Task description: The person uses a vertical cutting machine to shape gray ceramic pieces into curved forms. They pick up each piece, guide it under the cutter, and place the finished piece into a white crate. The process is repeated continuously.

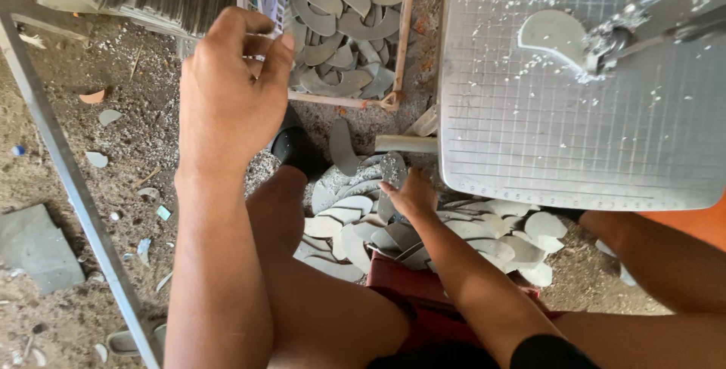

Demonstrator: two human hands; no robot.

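1. Head view: grip of the right hand (412, 195) pinches a curved grey tile piece (392, 170) above the pile of cut pieces (484, 233) on the ground.
2. Left hand (231, 89) is raised, fingers curled loosely, holding nothing visible, beside a crate (344, 100) of curved pieces.
3. Another cut piece (552, 35) lies on the gridded cutter plate (575, 142).

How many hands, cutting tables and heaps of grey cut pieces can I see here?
Hands: 2, left hand and right hand
Gridded cutting tables: 1
Heaps of grey pieces: 2, crate heap and ground heap
Total: 5
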